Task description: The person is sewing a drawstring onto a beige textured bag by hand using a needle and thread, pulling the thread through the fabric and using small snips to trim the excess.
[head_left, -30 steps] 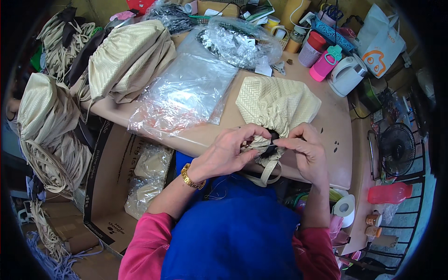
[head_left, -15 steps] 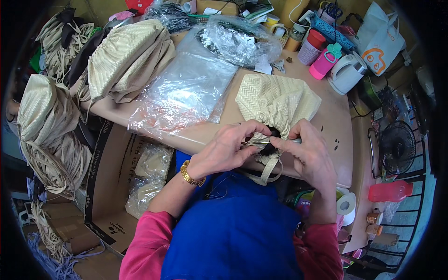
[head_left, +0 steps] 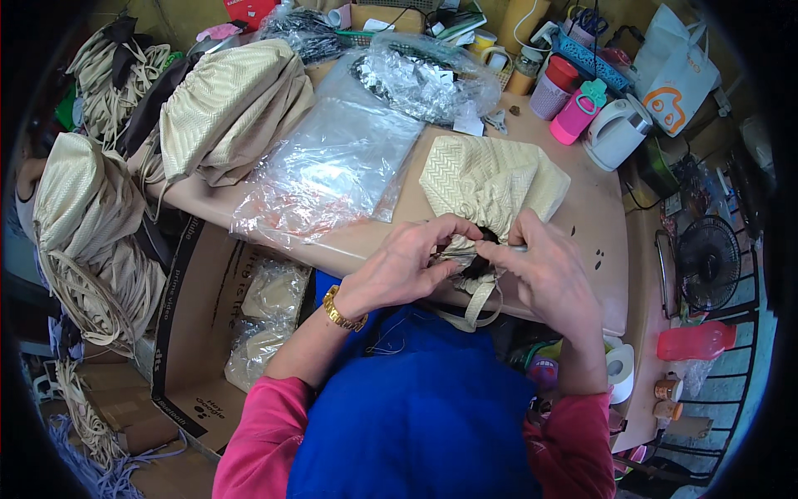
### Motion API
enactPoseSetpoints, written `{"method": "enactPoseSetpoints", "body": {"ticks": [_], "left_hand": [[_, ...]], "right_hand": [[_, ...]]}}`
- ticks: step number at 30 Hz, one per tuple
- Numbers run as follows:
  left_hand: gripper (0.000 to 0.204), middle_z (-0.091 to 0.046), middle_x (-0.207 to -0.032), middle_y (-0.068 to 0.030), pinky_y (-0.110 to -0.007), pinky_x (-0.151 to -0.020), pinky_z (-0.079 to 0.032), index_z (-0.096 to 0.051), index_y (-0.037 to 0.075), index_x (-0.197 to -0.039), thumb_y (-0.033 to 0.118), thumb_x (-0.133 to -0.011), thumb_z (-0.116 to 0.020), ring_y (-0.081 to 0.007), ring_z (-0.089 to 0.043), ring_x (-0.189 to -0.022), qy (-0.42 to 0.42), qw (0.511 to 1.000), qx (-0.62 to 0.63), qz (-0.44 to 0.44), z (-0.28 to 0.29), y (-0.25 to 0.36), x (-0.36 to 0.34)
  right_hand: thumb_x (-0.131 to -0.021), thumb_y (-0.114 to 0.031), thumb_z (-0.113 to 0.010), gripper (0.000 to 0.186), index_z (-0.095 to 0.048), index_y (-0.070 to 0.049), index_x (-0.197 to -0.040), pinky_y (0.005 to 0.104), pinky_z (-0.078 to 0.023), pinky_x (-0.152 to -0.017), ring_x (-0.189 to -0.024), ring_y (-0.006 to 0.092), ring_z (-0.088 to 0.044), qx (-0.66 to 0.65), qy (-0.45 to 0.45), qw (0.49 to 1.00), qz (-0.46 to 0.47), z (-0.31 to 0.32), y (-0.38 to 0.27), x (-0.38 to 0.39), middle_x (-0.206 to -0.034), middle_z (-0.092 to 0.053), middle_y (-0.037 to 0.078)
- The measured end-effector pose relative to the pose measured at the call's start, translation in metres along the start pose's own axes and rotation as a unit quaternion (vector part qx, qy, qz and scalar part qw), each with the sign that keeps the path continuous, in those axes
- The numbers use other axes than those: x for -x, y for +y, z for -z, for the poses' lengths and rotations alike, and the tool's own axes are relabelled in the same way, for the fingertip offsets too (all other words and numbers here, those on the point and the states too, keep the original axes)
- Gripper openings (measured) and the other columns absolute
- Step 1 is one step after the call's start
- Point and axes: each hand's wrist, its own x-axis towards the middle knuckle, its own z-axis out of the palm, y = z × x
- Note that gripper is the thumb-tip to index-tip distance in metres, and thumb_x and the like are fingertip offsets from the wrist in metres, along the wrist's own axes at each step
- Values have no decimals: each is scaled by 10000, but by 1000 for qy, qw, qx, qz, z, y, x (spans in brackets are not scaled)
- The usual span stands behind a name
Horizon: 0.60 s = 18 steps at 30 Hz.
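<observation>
A cream woven bag (head_left: 490, 179) lies on the tan table (head_left: 598, 224), its gathered mouth toward me. My left hand (head_left: 407, 266), with a gold watch at the wrist, pinches the gathered opening from the left. My right hand (head_left: 544, 270) grips the same opening from the right, fingers closed around a small dark part at the bag's mouth. A cream strap loop (head_left: 480, 306) hangs down from the opening over the table's front edge. What exactly sits between the fingertips is hidden.
Clear plastic sleeves (head_left: 332, 170) lie left of the bag, and more cream bags (head_left: 229, 108) are piled at the far left. An open cardboard box (head_left: 208, 324) holds bagged pieces below the table. A kettle (head_left: 615, 133), pink cup (head_left: 573, 116) and fan (head_left: 706, 262) stand right.
Both hands stay on the bag's mouth. The right hand has shifted slightly down and outward while the fingers keep working the gathered opening.
</observation>
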Motion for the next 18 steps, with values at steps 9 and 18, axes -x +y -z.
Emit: {"method": "enactPoseSetpoints", "body": {"ticks": [9,18], "left_hand": [[436,-625,-892,-67,-306,-708,-469,-605,60,-1206,-20,-789,-707,-181,-551,-756,9,1000,16,6,0,2,-2],[437,-601,-827,-85,-327,-693,-475,-604,69,-1209,2,-792,-719,-197,-568,-740,25,999,15,-31,-4,-9,0]], "right_hand": [[-723,18,-681,160,-634,-33,-867,404,-461,-626,-740,301,-597,-195,21,976,-90,-5,6,0,-820,-551,107],[-768,74,-589,170,-651,-27,-889,390,-464,-728,-779,310,-583,-143,80,984,-72,-23,14,1,-788,-566,119]]}}
